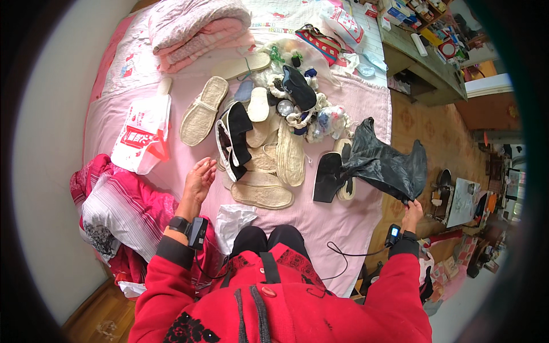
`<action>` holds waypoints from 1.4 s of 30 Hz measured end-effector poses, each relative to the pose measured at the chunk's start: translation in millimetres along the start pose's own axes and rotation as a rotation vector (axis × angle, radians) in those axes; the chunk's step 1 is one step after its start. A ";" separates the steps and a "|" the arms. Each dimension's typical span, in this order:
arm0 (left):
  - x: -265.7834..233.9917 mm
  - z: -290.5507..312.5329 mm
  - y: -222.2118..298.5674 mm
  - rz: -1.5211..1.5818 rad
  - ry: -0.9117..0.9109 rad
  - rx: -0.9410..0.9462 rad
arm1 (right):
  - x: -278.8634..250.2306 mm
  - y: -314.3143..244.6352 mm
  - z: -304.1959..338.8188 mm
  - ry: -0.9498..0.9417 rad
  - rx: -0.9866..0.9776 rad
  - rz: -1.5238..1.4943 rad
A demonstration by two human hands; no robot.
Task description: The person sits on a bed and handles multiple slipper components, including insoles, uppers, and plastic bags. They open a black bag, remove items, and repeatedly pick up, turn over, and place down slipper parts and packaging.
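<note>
Evidently limp and light, the black plastic bag hangs at the bed's right edge, pinched at its near corner by the right hand, while the left hand hovers released.

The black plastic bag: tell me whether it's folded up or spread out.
Spread out. The black plastic bag hangs loose and crumpled from the right hand, which pinches one edge; its far end trails onto the pink bedspread.

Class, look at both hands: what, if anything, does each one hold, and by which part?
The right hand pinches the black plastic bag by its lower edge, off the bed's side. The left hand is open above the pink bedspread, holding nothing.
</note>
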State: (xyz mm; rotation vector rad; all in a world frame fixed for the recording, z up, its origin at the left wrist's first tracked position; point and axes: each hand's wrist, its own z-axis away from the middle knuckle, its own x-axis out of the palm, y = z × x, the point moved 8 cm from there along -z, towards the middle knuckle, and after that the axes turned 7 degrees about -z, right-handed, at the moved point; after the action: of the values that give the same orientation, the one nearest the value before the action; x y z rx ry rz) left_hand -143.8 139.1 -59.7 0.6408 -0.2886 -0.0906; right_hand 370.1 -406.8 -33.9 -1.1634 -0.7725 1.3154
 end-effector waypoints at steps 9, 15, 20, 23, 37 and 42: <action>-1.8 -7.5 -7.2 -0.013 0.003 -0.018 | 28.6 4.5 -0.1 -0.084 0.031 0.274; -6.2 -9.1 -12.8 -0.010 0.002 -0.030 | 44.6 14.5 2.1 -0.189 0.078 0.300; -3.3 -10.1 -15.1 0.000 0.004 -0.037 | 121.2 -72.7 -30.6 -0.318 -0.183 0.232; -3.8 -7.4 -17.2 0.018 0.017 -0.032 | 172.8 -152.6 -38.3 -0.414 -0.428 0.222; -52.8 -14.6 -7.2 0.118 0.096 0.095 | 249.3 -278.6 -33.9 -0.303 -0.954 0.354; -90.6 -19.5 20.6 0.059 0.202 0.170 | 241.1 -203.5 -27.5 -0.258 -0.918 0.389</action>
State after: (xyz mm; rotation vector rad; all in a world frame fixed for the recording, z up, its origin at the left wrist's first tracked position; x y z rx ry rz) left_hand -224.9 182.4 -83.7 0.8035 -0.1208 0.0562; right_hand 497.2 -152.8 106.4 -1.9579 -1.4816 1.4819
